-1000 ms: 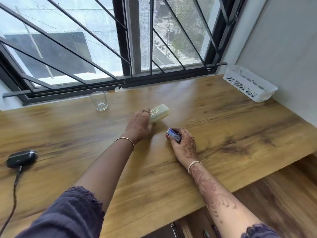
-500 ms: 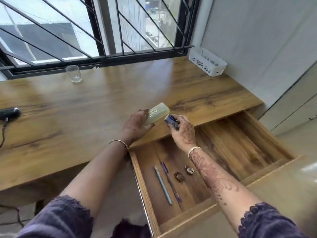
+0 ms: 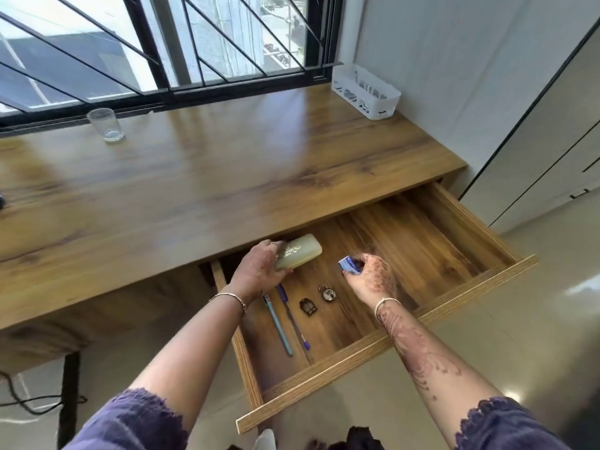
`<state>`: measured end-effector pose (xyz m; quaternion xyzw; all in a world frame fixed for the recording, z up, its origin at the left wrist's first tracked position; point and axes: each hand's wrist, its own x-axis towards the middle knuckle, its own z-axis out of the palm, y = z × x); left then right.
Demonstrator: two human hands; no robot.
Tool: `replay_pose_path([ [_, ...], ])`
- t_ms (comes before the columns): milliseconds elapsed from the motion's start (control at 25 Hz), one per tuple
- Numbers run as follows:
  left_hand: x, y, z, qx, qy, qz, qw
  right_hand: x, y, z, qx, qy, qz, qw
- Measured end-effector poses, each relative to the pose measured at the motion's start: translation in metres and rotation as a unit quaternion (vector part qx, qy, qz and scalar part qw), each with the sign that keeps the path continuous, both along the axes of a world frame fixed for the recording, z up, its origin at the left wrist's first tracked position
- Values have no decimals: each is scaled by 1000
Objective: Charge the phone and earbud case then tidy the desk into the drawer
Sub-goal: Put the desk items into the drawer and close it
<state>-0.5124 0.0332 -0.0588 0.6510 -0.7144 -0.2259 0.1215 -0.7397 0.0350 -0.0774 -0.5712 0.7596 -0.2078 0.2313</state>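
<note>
The wooden drawer under the desk stands pulled out. Over its back left part my left hand grips a pale green oblong case. My right hand pinches a small blue box over the drawer's middle. On the drawer floor lie a light blue pen, a purple pen, a small dark object and a small padlock.
A drinking glass stands near the window at the back left of the desk. A white slotted basket sits in the back right corner by the wall. Black cables lie on the floor at the left.
Both hands have carried the green case and the blue box off the desk top and down over the open drawer. The view has swung right and downward.
</note>
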Motion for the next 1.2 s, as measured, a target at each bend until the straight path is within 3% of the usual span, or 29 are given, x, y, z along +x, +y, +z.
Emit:
replay_pose_path([
  [240,-8,-21,-30,52,-57,21,997,3,-3,-30,76,20,-3,997],
  [800,-11,-32,-49,53,-44,30,997,1,-6,-43,77,-2,-4,997],
  [1040,-13,-18,-26,4,-18,22,1000,13,-3,-15,11,38,9,999],
  [1200,-13,-6,-1,-39,91,44,994,41,-8,12,-90,42,46,994],
])
